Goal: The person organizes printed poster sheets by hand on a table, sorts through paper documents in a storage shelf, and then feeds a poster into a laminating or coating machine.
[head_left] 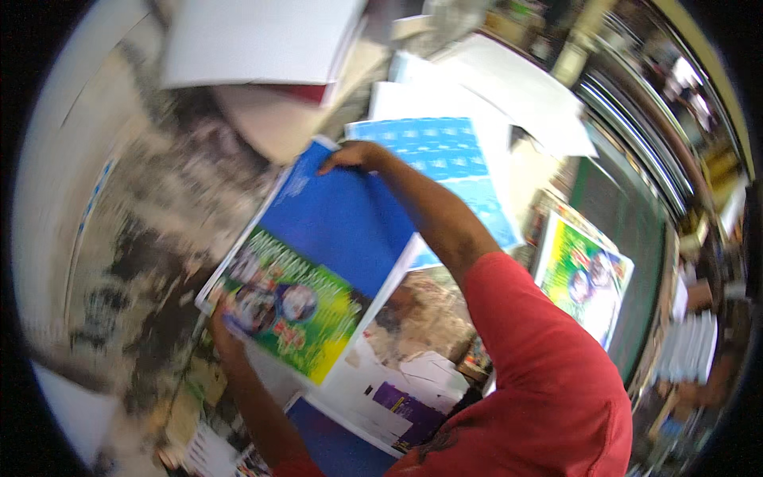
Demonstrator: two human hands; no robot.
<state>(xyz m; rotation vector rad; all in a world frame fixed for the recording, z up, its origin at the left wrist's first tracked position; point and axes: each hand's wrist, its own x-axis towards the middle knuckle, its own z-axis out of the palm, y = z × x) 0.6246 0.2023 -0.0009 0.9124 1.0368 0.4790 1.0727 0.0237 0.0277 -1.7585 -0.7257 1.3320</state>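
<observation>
Both hands on one big printed sheet (318,262), blue upper part, green-yellow picture lower part, held tilted over the cluttered bench (135,238). Right hand (354,153) grips the sheet's far top corner, fingers curled over the edge. Left hand (225,332) holds the near lower-left edge, fingers closed on it, mostly hidden behind the sheet. Light-blue printed sheets (449,159) lie just beyond; another green poster (584,274) sits to the right.
</observation>
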